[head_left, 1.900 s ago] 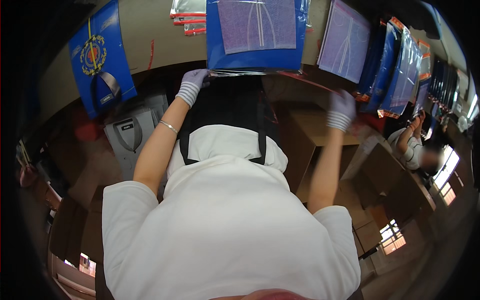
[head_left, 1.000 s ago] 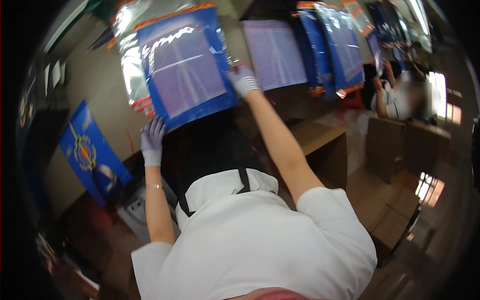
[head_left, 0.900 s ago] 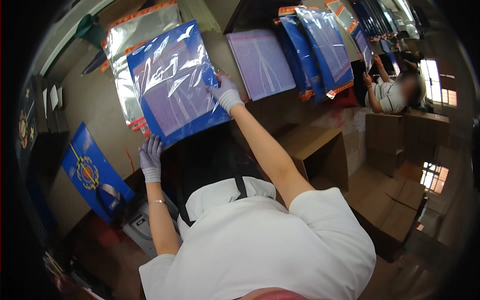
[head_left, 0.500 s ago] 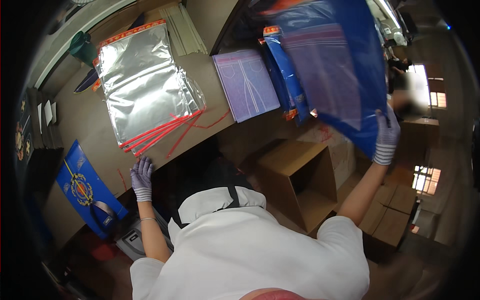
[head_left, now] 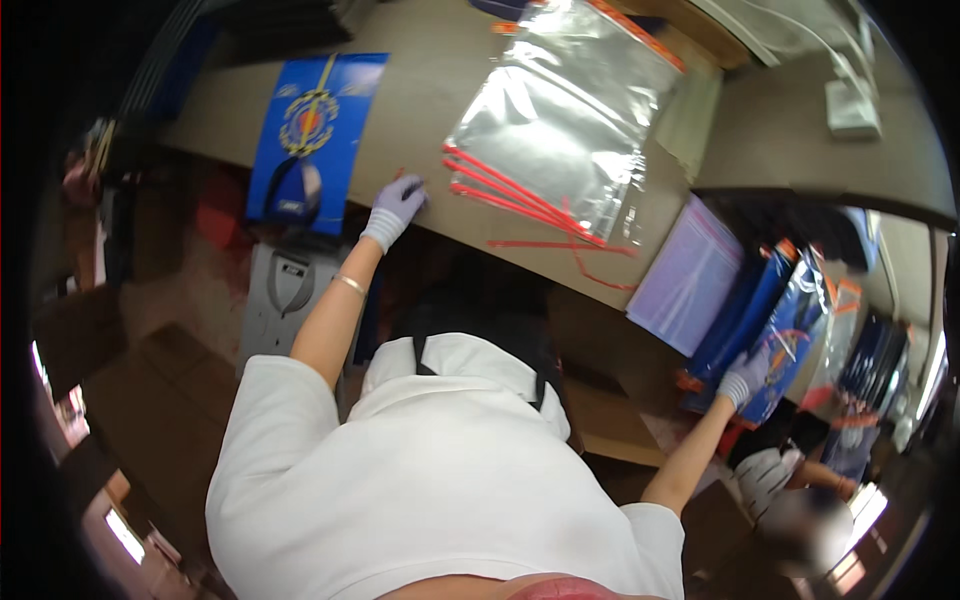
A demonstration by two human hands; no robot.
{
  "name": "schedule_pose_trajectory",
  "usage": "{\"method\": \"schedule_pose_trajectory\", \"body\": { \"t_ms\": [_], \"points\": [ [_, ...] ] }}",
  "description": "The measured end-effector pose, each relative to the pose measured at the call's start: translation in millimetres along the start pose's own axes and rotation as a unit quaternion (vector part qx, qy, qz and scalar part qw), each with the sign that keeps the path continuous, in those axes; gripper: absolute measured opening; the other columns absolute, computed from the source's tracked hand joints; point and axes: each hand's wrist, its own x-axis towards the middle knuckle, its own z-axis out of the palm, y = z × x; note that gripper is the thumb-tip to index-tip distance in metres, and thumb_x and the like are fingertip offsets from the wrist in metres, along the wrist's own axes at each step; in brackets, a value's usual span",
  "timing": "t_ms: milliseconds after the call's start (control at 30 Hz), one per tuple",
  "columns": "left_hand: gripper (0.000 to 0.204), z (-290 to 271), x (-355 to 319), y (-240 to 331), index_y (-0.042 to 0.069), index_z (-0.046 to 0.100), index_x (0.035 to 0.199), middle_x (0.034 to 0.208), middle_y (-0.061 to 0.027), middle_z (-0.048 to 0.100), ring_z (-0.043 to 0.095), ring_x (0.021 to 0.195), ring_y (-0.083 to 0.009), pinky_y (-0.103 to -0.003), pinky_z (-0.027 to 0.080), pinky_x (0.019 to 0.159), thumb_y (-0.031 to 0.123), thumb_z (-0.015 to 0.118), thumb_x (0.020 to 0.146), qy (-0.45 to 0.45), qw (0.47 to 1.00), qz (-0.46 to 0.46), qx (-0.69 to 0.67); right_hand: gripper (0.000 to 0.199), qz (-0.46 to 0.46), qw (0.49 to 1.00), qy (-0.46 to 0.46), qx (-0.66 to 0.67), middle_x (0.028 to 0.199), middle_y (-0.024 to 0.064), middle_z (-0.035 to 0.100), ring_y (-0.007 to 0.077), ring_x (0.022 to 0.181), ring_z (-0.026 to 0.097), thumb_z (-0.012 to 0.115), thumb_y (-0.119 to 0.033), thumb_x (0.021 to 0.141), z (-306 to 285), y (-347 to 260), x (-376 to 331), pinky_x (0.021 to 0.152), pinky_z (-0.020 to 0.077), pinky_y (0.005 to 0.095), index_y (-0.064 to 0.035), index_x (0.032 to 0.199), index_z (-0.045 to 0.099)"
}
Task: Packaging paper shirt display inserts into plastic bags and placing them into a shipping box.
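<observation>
My left hand [head_left: 397, 208], in a pale striped glove, rests at the front edge of the table, fingers loosely stretched out with nothing in them. To its right lies a stack of clear plastic bags [head_left: 560, 125] with red edges. On the far right my right hand [head_left: 746, 378], gloved alike, grips the near end of a glossy blue plastic packet [head_left: 790, 335]; its fingers are partly blurred. That packet leans by other blue packets [head_left: 735, 310]. Beside them lies a flat purple-blue sheet [head_left: 688, 275] printed like trousers, its print faint here.
A blue printed bag [head_left: 318, 140] hangs over the table's front edge at left, above a grey case [head_left: 283, 300]. Loose red strips [head_left: 560, 245] lie on the table [head_left: 430, 110]. A cardboard box [head_left: 610, 420] stands below; another person [head_left: 770, 470] is at the lower right.
My right hand has brought the large blue packet down among the packets at the right. The view has turned, so the table's things appear shifted. My left hand stays by the table edge.
</observation>
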Motion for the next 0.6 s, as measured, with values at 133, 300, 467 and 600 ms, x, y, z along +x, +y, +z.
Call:
{"method": "schedule_pose_trajectory", "body": {
  "t_ms": [133,300,467,600],
  "points": [
    [0.044,-79,20,20,0.007,0.055,0.106,0.107,-0.0101,0.055,0.052,0.100,-0.0241,-0.038,0.041,0.085,0.027,0.066,0.069,0.211,0.881,0.020,0.423,0.056,-0.009,0.998,-0.055,0.040,0.122,0.0147,0.050,0.0297,0.109,0.049,0.064,-0.016,0.074,5,-6,16,0.094,0.0376,0.0351,-0.0025,0.124,0.044],
    [0.044,-108,63,14,0.005,0.056,0.103,0.114,-0.0123,0.050,0.045,0.109,-0.0256,-0.043,0.032,0.093,0.031,0.065,0.069,0.166,0.788,-0.119,0.582,0.048,-0.053,0.994,-0.026,0.090,0.119,0.0148,0.052,0.0297,0.107,0.050,0.060,-0.015,0.077,-22,-43,23,0.093,0.0384,0.0347,-0.0030,0.122,0.046],
    [0.024,-123,75,5,0.006,0.064,0.085,0.088,-0.0183,0.062,0.061,0.082,-0.0318,-0.041,0.046,0.073,0.025,0.059,0.071,0.070,0.800,-0.103,0.587,0.039,-0.121,0.975,-0.003,0.186,0.114,0.0139,0.055,0.0299,0.104,0.052,0.056,-0.012,0.079,-68,-115,5,0.090,0.0400,0.0357,-0.0031,0.116,0.052],
    [0.023,-145,41,65,0.004,0.062,0.083,0.085,-0.0196,0.061,0.059,0.079,-0.0358,-0.042,0.047,0.069,0.022,0.057,0.070,0.190,0.849,-0.021,0.492,0.039,-0.011,0.993,0.024,0.113,0.113,0.0127,0.056,0.0288,0.103,0.053,0.056,-0.018,0.079,-40,-81,-35,0.089,0.0409,0.0369,-0.0070,0.116,0.051]
  ]
}}
